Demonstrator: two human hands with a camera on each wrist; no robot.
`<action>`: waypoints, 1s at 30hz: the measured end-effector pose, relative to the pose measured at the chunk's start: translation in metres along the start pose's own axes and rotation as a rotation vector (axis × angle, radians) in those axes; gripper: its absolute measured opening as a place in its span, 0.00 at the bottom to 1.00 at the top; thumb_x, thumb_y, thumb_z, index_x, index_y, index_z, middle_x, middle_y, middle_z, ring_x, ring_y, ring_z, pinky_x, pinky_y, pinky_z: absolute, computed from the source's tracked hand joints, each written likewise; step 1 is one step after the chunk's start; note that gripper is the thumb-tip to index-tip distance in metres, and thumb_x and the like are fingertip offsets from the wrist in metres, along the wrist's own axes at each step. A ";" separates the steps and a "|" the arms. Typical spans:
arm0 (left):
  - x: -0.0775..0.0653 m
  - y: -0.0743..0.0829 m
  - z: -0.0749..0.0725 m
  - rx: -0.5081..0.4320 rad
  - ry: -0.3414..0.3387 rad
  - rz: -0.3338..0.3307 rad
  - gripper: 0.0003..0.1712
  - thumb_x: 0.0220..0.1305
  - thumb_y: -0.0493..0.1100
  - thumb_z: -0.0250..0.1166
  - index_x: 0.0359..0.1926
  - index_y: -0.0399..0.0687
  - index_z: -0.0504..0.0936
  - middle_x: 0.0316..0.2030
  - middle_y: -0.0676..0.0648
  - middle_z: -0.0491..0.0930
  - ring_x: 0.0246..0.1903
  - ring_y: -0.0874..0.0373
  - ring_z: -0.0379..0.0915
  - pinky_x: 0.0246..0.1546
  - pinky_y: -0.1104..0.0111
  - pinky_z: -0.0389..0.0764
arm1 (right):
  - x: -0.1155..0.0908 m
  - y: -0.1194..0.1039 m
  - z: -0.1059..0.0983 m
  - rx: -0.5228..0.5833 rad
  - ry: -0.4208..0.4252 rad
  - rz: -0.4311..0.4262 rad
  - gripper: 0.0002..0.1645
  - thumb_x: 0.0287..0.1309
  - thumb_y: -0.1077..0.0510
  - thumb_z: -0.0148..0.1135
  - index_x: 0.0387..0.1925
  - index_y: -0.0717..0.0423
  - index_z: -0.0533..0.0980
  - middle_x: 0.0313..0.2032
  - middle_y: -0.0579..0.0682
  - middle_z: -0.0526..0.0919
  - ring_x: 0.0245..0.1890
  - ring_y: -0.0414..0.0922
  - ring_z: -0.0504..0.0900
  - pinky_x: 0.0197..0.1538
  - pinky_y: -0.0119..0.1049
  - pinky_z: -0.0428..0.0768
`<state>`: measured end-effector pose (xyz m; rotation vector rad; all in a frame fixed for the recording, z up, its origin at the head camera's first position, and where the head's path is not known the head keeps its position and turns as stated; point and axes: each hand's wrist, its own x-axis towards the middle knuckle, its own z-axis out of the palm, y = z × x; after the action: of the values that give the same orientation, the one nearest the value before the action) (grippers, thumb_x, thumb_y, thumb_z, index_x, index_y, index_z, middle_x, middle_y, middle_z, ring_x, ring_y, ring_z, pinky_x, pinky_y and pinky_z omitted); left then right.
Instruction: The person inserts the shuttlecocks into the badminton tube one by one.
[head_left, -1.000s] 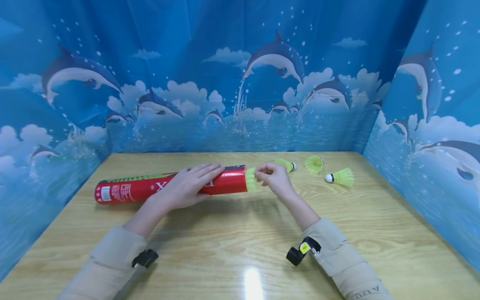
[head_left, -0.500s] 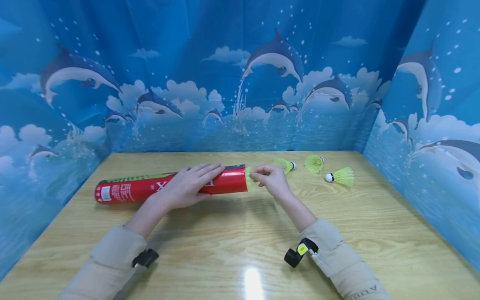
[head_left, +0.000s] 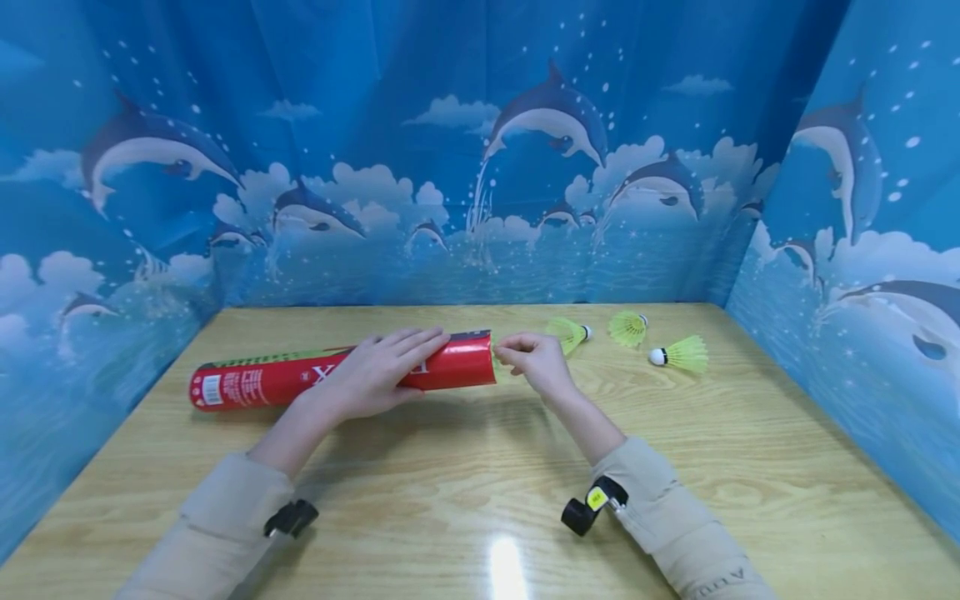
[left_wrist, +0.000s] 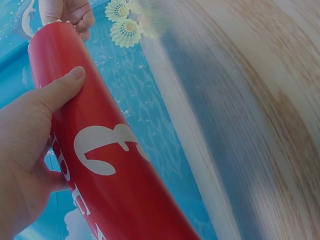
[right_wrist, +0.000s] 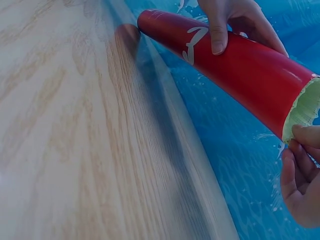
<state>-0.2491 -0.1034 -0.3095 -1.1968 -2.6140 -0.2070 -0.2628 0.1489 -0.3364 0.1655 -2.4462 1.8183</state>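
Observation:
A red shuttlecock tube (head_left: 457,362) lies on its side, its mouth end raised off the table and facing right. My left hand (head_left: 386,375) grips it near the mouth, thumb along the near side, as the left wrist view shows. Inside the mouth sits a yellow-green shuttlecock (right_wrist: 300,112), its skirt edge almost level with the tube's rim. With thumb and fingertips, my right hand (head_left: 536,360) pinches that skirt edge. The shuttlecock's cork end is hidden in the tube.
Three more yellow shuttlecocks lie behind and right of my right hand: one shuttlecock (head_left: 570,333) close by, another shuttlecock (head_left: 627,328) farther back, and a third shuttlecock (head_left: 684,355) with its white cork facing left. A dolphin-print curtain (head_left: 420,167) borders the wooden table (head_left: 420,517).
My right hand has moved left toward the tube, and the shuttlecock has slid deeper into the mouth, with less of its skirt sticking out. My left hand and the tube stay put.

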 end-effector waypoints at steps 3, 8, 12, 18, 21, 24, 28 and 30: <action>0.001 0.000 0.000 -0.001 0.000 0.000 0.55 0.41 0.44 0.77 0.70 0.52 0.58 0.64 0.46 0.64 0.61 0.50 0.60 0.52 0.44 0.69 | 0.000 0.000 0.001 0.002 0.002 0.006 0.10 0.55 0.64 0.63 0.38 0.66 0.81 0.35 0.55 0.84 0.33 0.44 0.79 0.35 0.38 0.80; 0.001 0.000 0.000 0.007 0.003 0.003 0.55 0.42 0.44 0.77 0.70 0.52 0.57 0.64 0.46 0.64 0.61 0.49 0.60 0.51 0.44 0.69 | 0.002 0.000 0.004 0.009 0.004 0.022 0.10 0.55 0.64 0.62 0.38 0.67 0.81 0.34 0.55 0.84 0.32 0.43 0.79 0.33 0.35 0.79; 0.000 0.000 0.001 0.015 0.003 0.004 0.55 0.42 0.45 0.77 0.70 0.52 0.57 0.65 0.46 0.64 0.61 0.49 0.61 0.51 0.44 0.69 | 0.004 0.001 0.006 0.008 0.010 0.037 0.11 0.54 0.64 0.63 0.38 0.67 0.81 0.34 0.56 0.84 0.30 0.42 0.78 0.31 0.33 0.79; 0.001 0.001 0.002 0.015 -0.001 -0.002 0.55 0.41 0.45 0.77 0.70 0.52 0.57 0.64 0.46 0.64 0.60 0.50 0.61 0.51 0.45 0.69 | 0.004 0.002 0.007 -0.042 0.037 -0.004 0.09 0.53 0.66 0.63 0.37 0.68 0.81 0.32 0.57 0.84 0.28 0.43 0.79 0.30 0.34 0.81; 0.002 0.001 0.001 0.020 0.002 -0.008 0.56 0.41 0.45 0.78 0.70 0.53 0.57 0.64 0.47 0.65 0.60 0.50 0.62 0.51 0.45 0.70 | 0.003 0.001 0.007 -0.076 0.052 -0.044 0.09 0.54 0.65 0.62 0.37 0.67 0.82 0.33 0.58 0.84 0.27 0.44 0.80 0.30 0.35 0.81; 0.003 0.001 0.000 0.031 0.003 -0.016 0.56 0.40 0.45 0.78 0.70 0.53 0.57 0.64 0.47 0.64 0.60 0.50 0.62 0.51 0.45 0.70 | 0.003 -0.001 0.005 -0.095 0.048 -0.063 0.11 0.56 0.63 0.62 0.40 0.65 0.81 0.33 0.57 0.84 0.29 0.45 0.81 0.30 0.35 0.81; 0.002 0.001 -0.002 0.035 0.006 -0.022 0.56 0.40 0.45 0.78 0.70 0.52 0.57 0.64 0.46 0.64 0.60 0.49 0.62 0.51 0.45 0.70 | 0.003 -0.003 0.000 -0.103 0.016 -0.058 0.13 0.58 0.60 0.61 0.43 0.63 0.80 0.33 0.56 0.84 0.32 0.46 0.81 0.32 0.35 0.81; 0.002 0.001 -0.002 0.034 0.006 -0.022 0.56 0.40 0.45 0.78 0.70 0.52 0.57 0.64 0.46 0.64 0.60 0.49 0.62 0.51 0.45 0.70 | 0.004 -0.003 -0.003 -0.099 0.000 -0.052 0.14 0.58 0.60 0.61 0.44 0.63 0.80 0.35 0.56 0.83 0.33 0.46 0.81 0.32 0.35 0.81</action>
<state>-0.2491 -0.1022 -0.3072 -1.1553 -2.6154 -0.1692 -0.2659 0.1507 -0.3319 0.2195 -2.5006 1.6722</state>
